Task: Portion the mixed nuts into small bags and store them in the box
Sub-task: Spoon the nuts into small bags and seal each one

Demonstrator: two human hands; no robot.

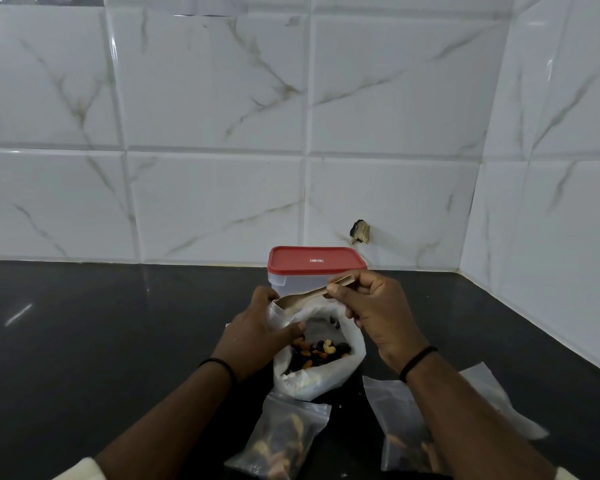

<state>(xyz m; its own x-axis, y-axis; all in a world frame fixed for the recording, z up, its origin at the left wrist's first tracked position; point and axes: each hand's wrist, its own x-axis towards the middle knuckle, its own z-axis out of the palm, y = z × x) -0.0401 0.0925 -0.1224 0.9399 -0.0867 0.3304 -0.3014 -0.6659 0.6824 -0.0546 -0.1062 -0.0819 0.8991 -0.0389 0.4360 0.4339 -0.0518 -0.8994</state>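
Note:
A large white plastic bag [326,379] of mixed nuts [321,351] stands open on the black counter. My left hand [257,337] grips the bag's rim on its left side. My right hand [374,306] pinches the handle of a wooden spoon [298,301], whose bowl hovers over the bag's mouth. Behind the bag stands a clear box [281,282] with a red lid [314,259], closed. Two small zip bags holding nuts lie near me: one [281,441] in front of the big bag, one [406,431] under my right forearm.
The black counter [101,341] runs to a white marble-tiled wall behind and to the right. Another clear bag [499,400] lies to the right of my right forearm. A chipped hole [360,232] marks the wall above the box.

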